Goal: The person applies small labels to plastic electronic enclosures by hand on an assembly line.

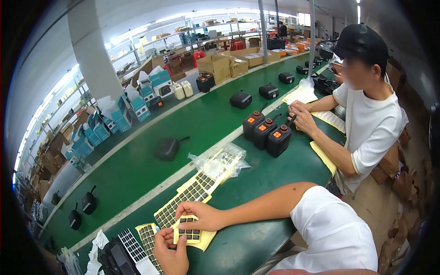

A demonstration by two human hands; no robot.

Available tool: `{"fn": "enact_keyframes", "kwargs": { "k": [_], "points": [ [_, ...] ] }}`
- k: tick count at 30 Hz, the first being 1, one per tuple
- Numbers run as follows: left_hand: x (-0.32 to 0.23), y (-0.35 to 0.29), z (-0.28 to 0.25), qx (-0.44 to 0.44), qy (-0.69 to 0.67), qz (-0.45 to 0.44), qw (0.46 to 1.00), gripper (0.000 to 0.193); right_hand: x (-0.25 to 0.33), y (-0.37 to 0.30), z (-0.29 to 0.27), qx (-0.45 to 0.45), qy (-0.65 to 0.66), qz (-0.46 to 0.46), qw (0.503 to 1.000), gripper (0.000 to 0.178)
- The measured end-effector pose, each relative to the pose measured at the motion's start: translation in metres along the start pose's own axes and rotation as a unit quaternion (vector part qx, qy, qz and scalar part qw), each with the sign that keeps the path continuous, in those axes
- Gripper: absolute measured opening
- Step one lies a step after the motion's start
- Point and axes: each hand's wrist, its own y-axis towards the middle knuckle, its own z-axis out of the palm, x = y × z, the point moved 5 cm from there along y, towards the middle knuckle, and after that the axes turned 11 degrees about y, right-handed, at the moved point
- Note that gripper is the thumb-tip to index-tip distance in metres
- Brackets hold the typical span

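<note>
Both my hands are closed on a small yellow backing sheet of dark rectangular stickers [190, 234], low over the green table. My left hand [170, 253] pinches its left edge with thumb and fingers. From the upper side, my right hand [204, 216] grips the same sheet, its thumb lying across the stickers. Under and beyond my hands lies a longer sheet of dark stickers [195, 187], partly covered by clear plastic film [224, 160]. Another sticker sheet [149, 238] rests left of my left hand, beside a white-gridded sheet [132, 245].
Three black devices with orange buttons [268, 133] stand ahead on the table. A conveyor belt [123, 178] carries several black devices. Teal boxes [121, 114] and cardboard cartons [215, 64] line its far side. At right, a co-worker in a white shirt [373, 110] handles something over sheets.
</note>
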Motion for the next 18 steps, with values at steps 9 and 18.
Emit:
{"fn": "enact_keyframes", "kwargs": {
  "k": [9,18],
  "points": [
    [-0.017,-0.017,-0.056,0.027,-0.021,-0.024,0.999,0.036,0.012,0.0,0.03,0.184,0.077,0.122,0.972,0.034],
    [-0.005,0.037,-0.034,0.091,0.09,0.124,0.984,0.042,-0.015,0.0,-0.017,-0.031,0.013,0.085,0.996,0.018]
  ]
}}
